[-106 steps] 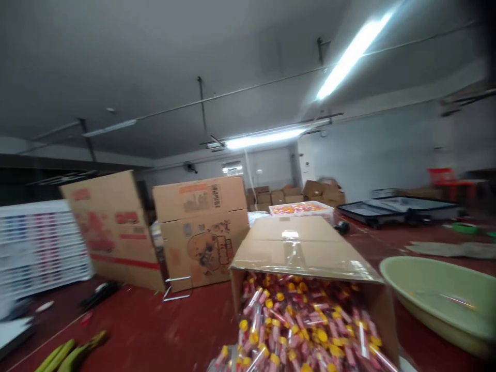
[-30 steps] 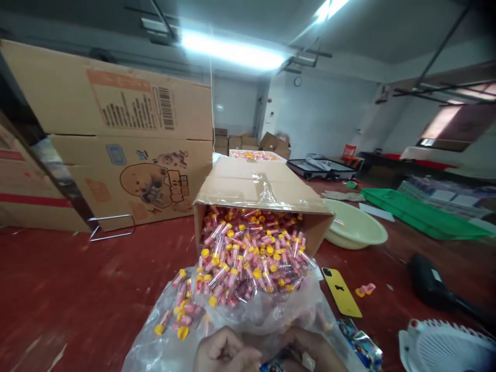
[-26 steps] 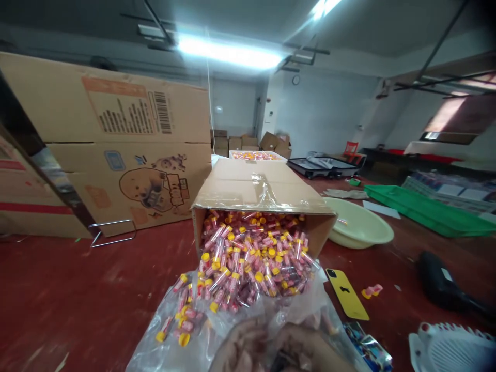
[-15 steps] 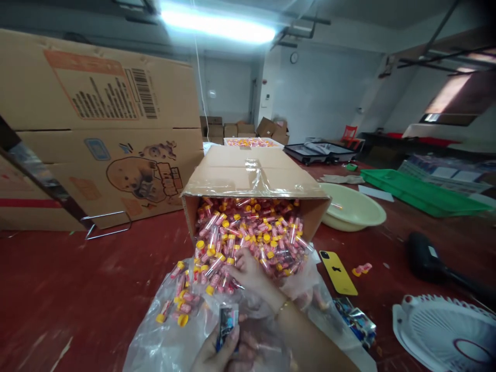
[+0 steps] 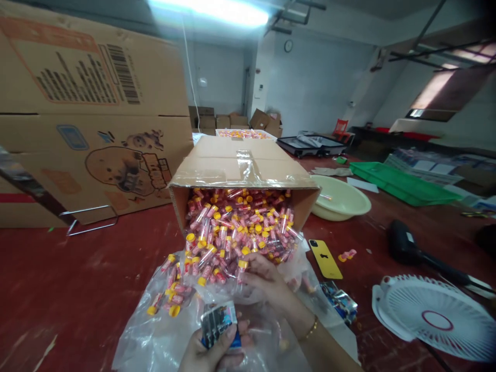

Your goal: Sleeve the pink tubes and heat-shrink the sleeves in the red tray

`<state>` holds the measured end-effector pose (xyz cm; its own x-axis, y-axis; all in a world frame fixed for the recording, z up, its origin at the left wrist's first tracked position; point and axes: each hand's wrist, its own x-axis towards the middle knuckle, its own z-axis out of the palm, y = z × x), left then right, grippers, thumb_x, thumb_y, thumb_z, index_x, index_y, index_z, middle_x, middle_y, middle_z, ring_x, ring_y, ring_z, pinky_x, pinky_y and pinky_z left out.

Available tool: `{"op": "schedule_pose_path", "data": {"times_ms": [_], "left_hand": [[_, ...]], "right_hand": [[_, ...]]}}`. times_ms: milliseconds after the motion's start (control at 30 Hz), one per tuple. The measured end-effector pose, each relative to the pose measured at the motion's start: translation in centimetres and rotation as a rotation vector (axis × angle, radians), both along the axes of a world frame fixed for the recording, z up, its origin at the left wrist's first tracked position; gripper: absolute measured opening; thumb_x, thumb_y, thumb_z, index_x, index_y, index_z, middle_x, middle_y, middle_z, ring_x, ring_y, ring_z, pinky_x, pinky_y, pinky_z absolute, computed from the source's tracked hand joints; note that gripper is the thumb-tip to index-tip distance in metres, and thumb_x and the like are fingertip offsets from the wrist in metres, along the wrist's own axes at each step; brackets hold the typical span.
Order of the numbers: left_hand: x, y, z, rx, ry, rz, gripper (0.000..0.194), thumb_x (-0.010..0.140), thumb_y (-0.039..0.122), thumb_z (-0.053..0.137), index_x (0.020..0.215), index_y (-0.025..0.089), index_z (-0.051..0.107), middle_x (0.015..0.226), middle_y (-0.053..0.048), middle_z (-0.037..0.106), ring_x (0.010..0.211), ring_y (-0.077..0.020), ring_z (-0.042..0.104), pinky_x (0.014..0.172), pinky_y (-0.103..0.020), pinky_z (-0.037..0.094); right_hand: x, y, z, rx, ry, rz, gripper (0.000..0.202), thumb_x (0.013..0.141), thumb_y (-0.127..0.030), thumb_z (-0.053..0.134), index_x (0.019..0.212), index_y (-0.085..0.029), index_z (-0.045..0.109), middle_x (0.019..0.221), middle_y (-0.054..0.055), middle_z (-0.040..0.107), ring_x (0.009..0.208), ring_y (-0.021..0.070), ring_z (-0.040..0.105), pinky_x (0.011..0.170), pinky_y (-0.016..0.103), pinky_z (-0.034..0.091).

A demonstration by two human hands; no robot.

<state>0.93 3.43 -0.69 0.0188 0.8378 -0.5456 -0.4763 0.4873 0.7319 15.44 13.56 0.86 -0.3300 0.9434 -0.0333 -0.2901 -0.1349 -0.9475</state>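
My left hand [image 5: 217,351] is closed on a small printed packet [image 5: 217,323], silver, black and blue, low in the middle of the view. My right hand [image 5: 267,281] pinches a clear tube with a yellow cap [image 5: 242,269] at the edge of a heap. That heap of pink-filled tubes [image 5: 232,227] spills out of a cardboard box [image 5: 244,160] lying on its side. Under both hands spreads a clear plastic sheet [image 5: 155,330], with several loose tubes [image 5: 176,294] on its left part.
A large printed carton [image 5: 127,155] stands at left. To the right are a pale yellow basin [image 5: 341,204], a yellow phone [image 5: 325,260], foil packets [image 5: 340,304], a white slatted plate [image 5: 437,320], a black handled object [image 5: 405,245] and a green tray [image 5: 403,183].
My right hand has drawn back slightly from the heap, now with a tube in its fingers. The packet in my left hand has turned and shows more of its face. The view has shifted.
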Motion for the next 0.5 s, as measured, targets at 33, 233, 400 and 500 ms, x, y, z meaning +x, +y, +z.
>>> {"op": "schedule_pose_path", "data": {"times_ms": [33, 233, 400, 500], "left_hand": [[0.3, 0.0, 0.1, 0.019, 0.028, -0.002, 0.053, 0.051, 0.043, 0.087, 0.09, 0.011, 0.071, 0.08, -0.011, 0.075, 0.071, -0.0248, 0.069, 0.061, -0.03, 0.056], [2.7, 0.0, 0.2, 0.127, 0.082, -0.114, 0.043, 0.063, 0.052, 0.076, 0.08, 0.013, 0.068, 0.066, -0.004, 0.064, 0.059, -0.0188, 0.06, 0.05, -0.03, 0.053], [3.1, -1.0, -1.0, 0.097, -0.057, -0.269, 0.043, 0.065, 0.048, 0.076, 0.09, 0.015, 0.066, 0.065, -0.001, 0.061, 0.058, -0.0192, 0.061, 0.059, -0.033, 0.051], [3.0, -1.5, -1.6, 0.044, -0.194, -0.282, 0.037, 0.061, 0.043, 0.081, 0.08, 0.015, 0.066, 0.063, -0.002, 0.059, 0.058, -0.0167, 0.055, 0.055, -0.029, 0.047]], "right_hand": [[0.6, -0.9, 0.3, -0.052, 0.064, -0.012, 0.029, 0.068, -0.029, 0.071, 0.087, -0.023, 0.051, 0.074, -0.005, 0.058, 0.063, 0.012, 0.057, 0.06, 0.024, 0.043], [3.1, -4.0, 1.7, -0.076, 0.058, 0.023, 0.021, 0.071, -0.021, 0.063, 0.076, -0.022, 0.043, 0.07, -0.007, 0.05, 0.043, 0.0046, 0.043, 0.042, 0.019, 0.03], [3.8, -4.6, 3.4, 0.232, -0.246, 0.107, 0.026, 0.074, -0.019, 0.068, 0.081, -0.023, 0.042, 0.097, 0.002, 0.061, 0.083, 0.0157, 0.06, 0.073, 0.029, 0.046], [4.0, -5.1, 4.4, 0.319, -0.381, 0.267, 0.018, 0.08, -0.015, 0.059, 0.083, -0.023, 0.044, 0.105, 0.004, 0.065, 0.097, 0.0186, 0.059, 0.085, 0.034, 0.045]]}}
